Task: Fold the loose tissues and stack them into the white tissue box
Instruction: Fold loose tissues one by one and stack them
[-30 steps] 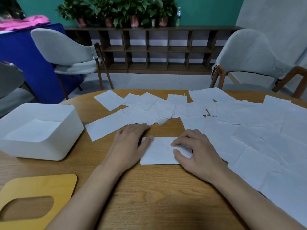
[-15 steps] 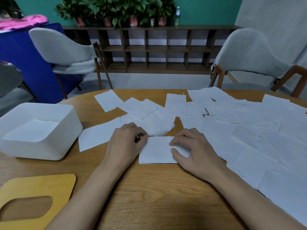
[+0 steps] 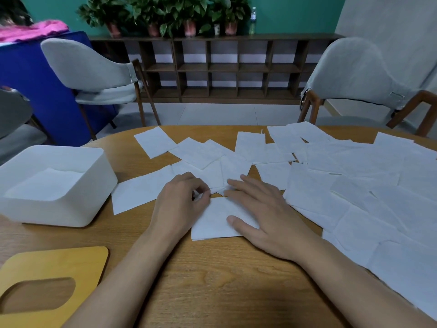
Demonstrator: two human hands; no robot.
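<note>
- Noted a yellow lid [image 3: 92, 263] with an oval slot, flat at the near left edge of the wooden table [image 3: 212, 292].
- Found the folded tissue [image 3: 212, 223] flat on the table, near its middle, between the two hands.
- Recorded the left hand [image 3: 179, 204] at the far left corner of the folded tissue, fingers curled and pinching white paper there.
- Recorded the right hand [image 3: 264, 214] laid flat on the right part of the folded tissue, fingers straight and apart, thumb pressing on the sheet.
- Located the white tissue box [image 3: 71, 209] on the left of the table, open at the top, apart from both hands, with a flat stack of tissues [image 3: 47, 185] inside.
- Noted loose tissues [image 3: 354, 185] lying unfolded and overlapping across the middle and right of the table, just beyond and beside the hands.
- Logged, past the table, two grey chairs [image 3: 94, 67], then a dark wooden shelf [image 3: 212, 67] bearing potted plants [image 3: 165, 13].
</note>
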